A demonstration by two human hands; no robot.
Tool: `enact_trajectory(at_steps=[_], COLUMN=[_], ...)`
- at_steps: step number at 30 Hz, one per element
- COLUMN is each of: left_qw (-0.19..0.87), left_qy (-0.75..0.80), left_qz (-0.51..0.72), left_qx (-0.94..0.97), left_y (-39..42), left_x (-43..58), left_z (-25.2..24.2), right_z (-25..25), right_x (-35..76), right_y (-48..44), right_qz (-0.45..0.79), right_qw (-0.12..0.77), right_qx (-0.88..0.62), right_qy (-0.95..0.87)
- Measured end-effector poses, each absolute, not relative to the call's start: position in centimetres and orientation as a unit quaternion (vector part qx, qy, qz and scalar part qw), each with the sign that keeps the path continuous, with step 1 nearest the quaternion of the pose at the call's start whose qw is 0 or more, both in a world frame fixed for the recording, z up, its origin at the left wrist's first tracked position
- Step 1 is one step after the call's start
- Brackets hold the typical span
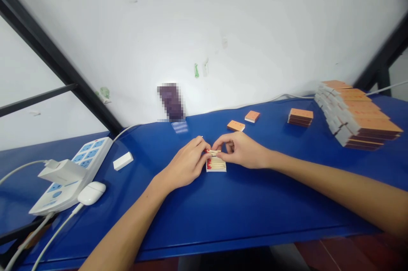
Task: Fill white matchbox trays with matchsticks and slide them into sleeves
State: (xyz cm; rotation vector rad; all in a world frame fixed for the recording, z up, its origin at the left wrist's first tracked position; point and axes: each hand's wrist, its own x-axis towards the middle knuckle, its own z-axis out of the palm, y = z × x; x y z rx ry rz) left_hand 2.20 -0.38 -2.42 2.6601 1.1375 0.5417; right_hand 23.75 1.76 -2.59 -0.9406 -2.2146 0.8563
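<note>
A small white matchbox tray [216, 171] lies on the blue table, with several red-tipped matches [217, 164] in its near part. Above its far part, my left hand [188, 162] pinches the red-tipped end of some matches between thumb and fingers. From the right, my right hand [244, 150] closes its thumb and index finger on the pale ends of the same matches. The fingers of both hands hide part of the tray. Just beyond my right hand lie two orange matchboxes, one nearer [236, 126] and one farther [252, 116].
A large stack of matchboxes [360, 113] and a smaller stack [300, 117] stand at the right. On the left are a power strip [95, 152], a white earphone case [92, 193] and a white block [123, 161]. A blurred dark object [172, 101] leans on the wall.
</note>
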Motion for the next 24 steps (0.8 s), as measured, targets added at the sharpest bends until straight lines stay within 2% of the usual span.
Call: enact_trajectory(at_steps=[6, 13, 19, 24], left_qw=[0.125, 0.104, 0.078, 0.095], left_qy=[0.369, 0.376, 0.371, 0.371], left_qz=[0.156, 0.143, 0.131, 0.146], left_qx=[0.908, 0.91, 0.916, 0.912], left_y=[-1.24, -1.34, -1.22, -1.03], left_x=[1.92, 2.12, 2.24, 2.3], left_z=[-2.21, -2.09, -2.12, -2.32], right_z=[-2.52, -2.92, -3.03, -3.07], right_x=[24.14, 24.38, 24.41, 24.47], right_y=[1.03, 1.4, 1.45, 1.37], right_qz=[0.305, 0.277, 0.3, 0.32], right_qw=[0.252, 0.257, 0.259, 0.266], right_qx=[-0.315, -0.285, -0.285, -0.269], right_qy=[-0.863, -0.881, -0.873, -0.869])
